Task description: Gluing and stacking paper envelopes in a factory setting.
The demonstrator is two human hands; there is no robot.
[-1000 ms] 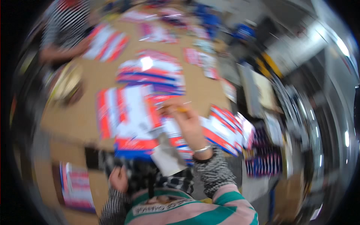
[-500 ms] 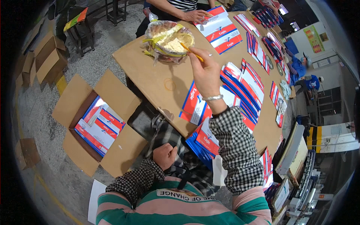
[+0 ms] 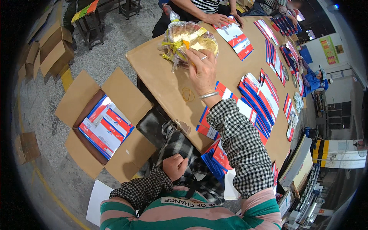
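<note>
My right hand reaches over the table and pinches a small orange stick, whose far end is in a bowl lined with clear plastic. Pale cream-coloured paste lies in the bowl. Curled into a loose fist, my left hand rests on my lap with nothing visible in it. Flattened red, white and blue printed cartons lie under and beside my right forearm. A bundle of similar cartons leans at the table's near edge.
An open brown cardboard box with printed cartons inside stands on the floor at left. Fanned carton stacks cover the table's right part. A rubber band lies on the brown tabletop. Across the table, a co-worker's hands touch a carton sheet.
My right hand has moved the orange stick leftward across the bowl, into the paste area. My left hand stays on my lap. The view has shifted slightly, and the co-worker's second hand now shows.
</note>
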